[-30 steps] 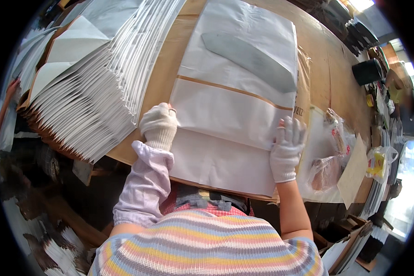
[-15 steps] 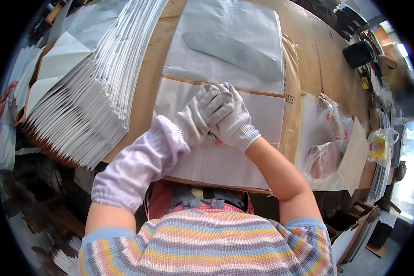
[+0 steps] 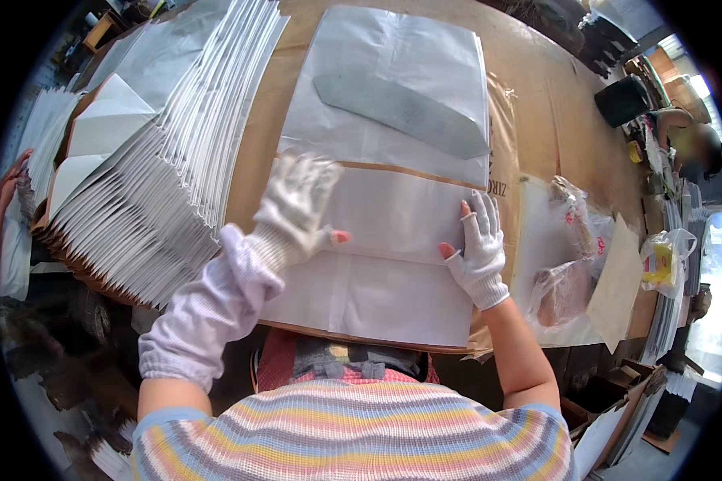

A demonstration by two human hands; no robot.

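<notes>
In front of me lies a stack of large white paper sheets or bags point(image 3: 393, 297), its near part folded with a brown edge running across. A flat grey strip with angled ends point(image 3: 401, 115) rests on the far part. My left hand point(image 3: 293, 208), gloved in white with a bare thumb tip, is over the left side of the folded part, thumb held apart; motion smears its fingers. At the right edge of the paper, my right hand point(image 3: 480, 248) lies with fingers spread, its glove leaving thumb and index tips bare. Neither hand holds anything.
A fanned pile of folded white paper point(image 3: 144, 192) stands on the left of the brown-covered table point(image 3: 545, 104). Clear plastic bags point(image 3: 565, 293) and a beige sheet point(image 3: 615, 280) lie at right. Cardboard boxes point(image 3: 610, 393) stand below. Other people point(image 3: 690, 148) are at the far right and left edge.
My hands were stacked together on the brown edge; they have parted, the left moving left and the right moving right and nearer. The paper and strip appear slightly shifted in view.
</notes>
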